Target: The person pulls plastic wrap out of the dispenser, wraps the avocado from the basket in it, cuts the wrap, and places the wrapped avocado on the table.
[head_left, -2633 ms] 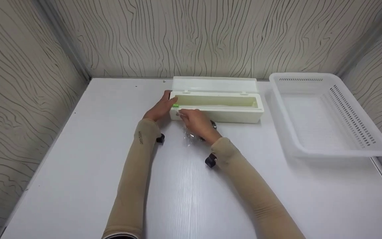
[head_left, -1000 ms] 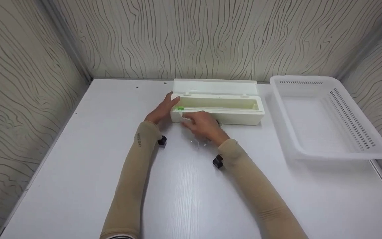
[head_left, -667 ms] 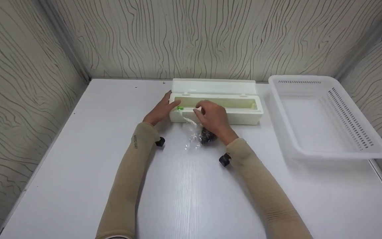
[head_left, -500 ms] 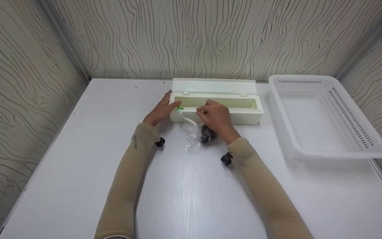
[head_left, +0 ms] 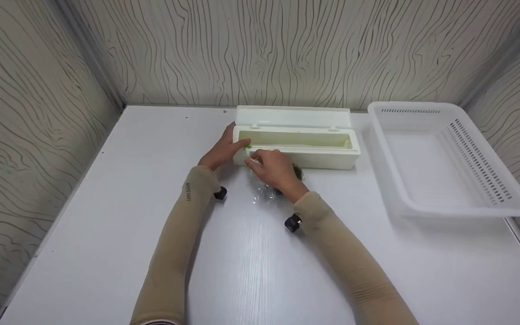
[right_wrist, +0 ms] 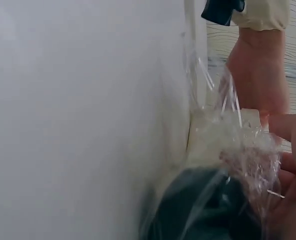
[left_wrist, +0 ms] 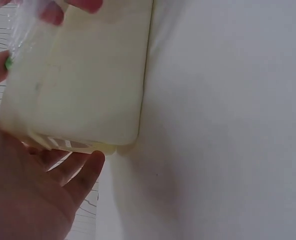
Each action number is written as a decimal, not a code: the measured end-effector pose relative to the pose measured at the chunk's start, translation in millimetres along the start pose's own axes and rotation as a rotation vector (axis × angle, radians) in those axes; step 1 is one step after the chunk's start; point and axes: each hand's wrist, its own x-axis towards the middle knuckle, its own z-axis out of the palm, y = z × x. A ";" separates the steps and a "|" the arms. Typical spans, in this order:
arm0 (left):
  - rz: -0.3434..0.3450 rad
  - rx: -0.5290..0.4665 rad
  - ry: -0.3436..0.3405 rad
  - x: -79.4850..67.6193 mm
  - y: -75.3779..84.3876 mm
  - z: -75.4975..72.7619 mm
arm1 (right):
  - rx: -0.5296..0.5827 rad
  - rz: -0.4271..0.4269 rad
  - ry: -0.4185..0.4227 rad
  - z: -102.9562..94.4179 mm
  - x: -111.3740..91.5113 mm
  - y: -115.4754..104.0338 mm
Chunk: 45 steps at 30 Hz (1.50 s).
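Observation:
A long white cling film dispenser (head_left: 318,160) stands at the back of the table with its lid (head_left: 294,117) raised. My left hand (head_left: 222,152) grips its left end, fingers against the end wall, thumb on top at the small green slide cutter (head_left: 248,146). At the front left edge, my right hand (head_left: 276,169) pinches clear cling film (right_wrist: 253,170) between thumb and fingers. The film hangs crumpled beneath that hand. A dark rounded thing (right_wrist: 203,207) lies under it with film over it, mostly hidden by the right hand in the head view.
A white plastic basket (head_left: 463,210) with slotted walls stands at the right of the white table (head_left: 242,271). Wood-patterned wall panels (head_left: 287,54) close off the back and both sides, close behind the dispenser.
My right hand moved right along the dispenser's front edge, then came back left to the cutter end and took the film there. The left hand stayed at the left end.

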 end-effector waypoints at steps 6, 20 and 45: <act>0.009 -0.016 0.001 0.3 -1.6 1.6 | 0.091 0.014 -0.045 7.5 5.1 2.6; 0.018 0.103 0.021 -0.6 2.8 0.4 | -0.008 -0.031 -0.126 10.5 5.2 9.1; -0.088 0.264 -0.021 2.0 -0.6 -8.9 | -0.075 -0.037 -0.161 3.7 9.0 20.0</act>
